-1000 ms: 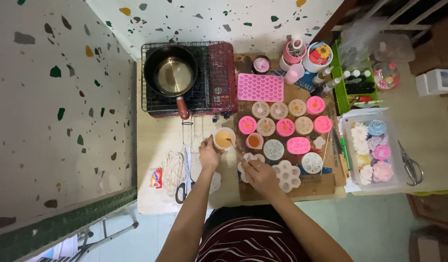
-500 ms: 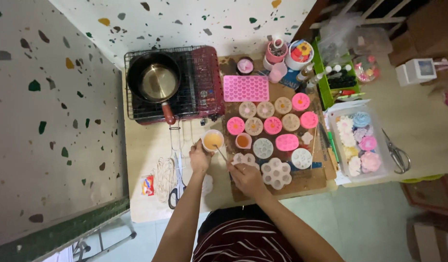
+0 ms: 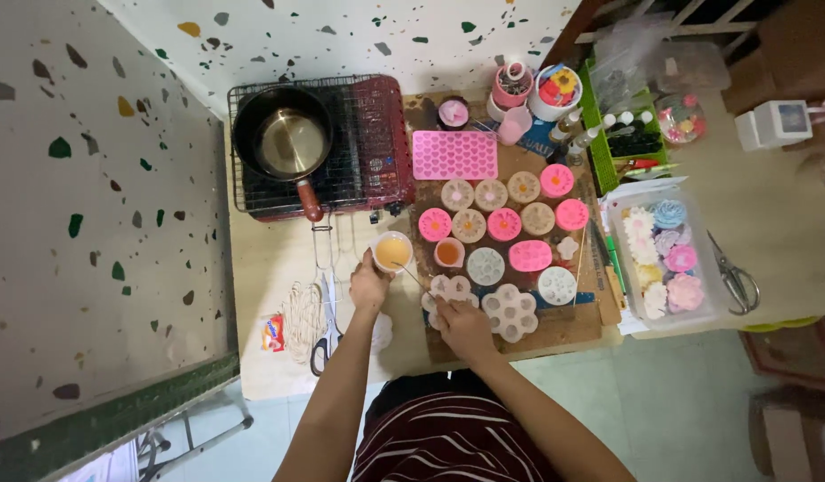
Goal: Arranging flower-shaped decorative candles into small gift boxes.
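My left hand [image 3: 368,286] grips a small white cup [image 3: 392,251] of orange liquid at the left edge of a brown board [image 3: 573,327]. My right hand [image 3: 462,323] holds a thin stick [image 3: 410,275] whose tip reaches toward the cup. That hand rests by a white flower-shaped mould [image 3: 450,290], with a second white flower mould [image 3: 509,311] just to its right. Another small cup [image 3: 448,253] of orange liquid stands beside the first. Several round pink and cream moulds [image 3: 504,224] and a pink heart tray [image 3: 454,154] lie farther back.
A dark pan [image 3: 282,142] sits on a red portable stove [image 3: 381,143] at the back left. Scissors [image 3: 322,344], string and a small packet [image 3: 272,332] lie left of my arm. A clear box of flower shapes [image 3: 667,259], more scissors [image 3: 736,277] and a green basket [image 3: 629,143] stand right.
The view shifted slightly. My right hand moved the stick from inside the cup out toward the white flower mould; my left hand kept hold of the cup.
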